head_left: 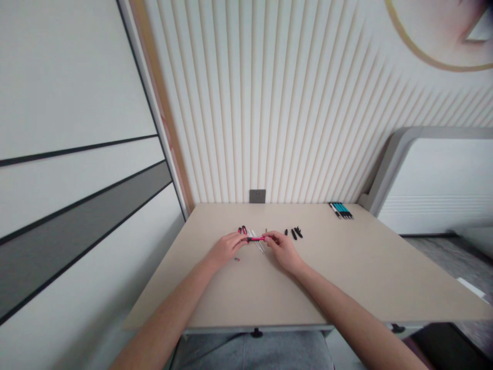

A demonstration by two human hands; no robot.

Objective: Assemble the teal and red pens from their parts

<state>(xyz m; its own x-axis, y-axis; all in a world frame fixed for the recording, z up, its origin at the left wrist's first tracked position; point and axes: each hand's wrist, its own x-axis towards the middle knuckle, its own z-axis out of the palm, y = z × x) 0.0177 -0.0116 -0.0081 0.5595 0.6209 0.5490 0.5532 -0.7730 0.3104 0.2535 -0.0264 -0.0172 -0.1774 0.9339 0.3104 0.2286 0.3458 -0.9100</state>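
Note:
Between both hands, level above the table, is a slim pink-and-black pen (pixel 256 239). My left hand (pixel 228 247) is closed on its black end, and my right hand (pixel 283 249) pinches the pink end. Just beneath the pen, several thin white sticks that look like refills (pixel 261 247) lie on the tabletop. Behind my left fingers are pink-and-black pen parts (pixel 244 229), partly hidden. A small dark piece with a reddish end (pixel 236 259) lies by my left wrist. To the right of my right hand are several black pen parts (pixel 294 234).
The beige table (pixel 308 293) stands against a ribbed wall with a dark socket (pixel 257 196). Near its back right edge lies a row of teal-and-black pens (pixel 341 210). A white cabinet (pixel 88 216) borders the left side; a padded bed headboard (pixel 435 180) is at right.

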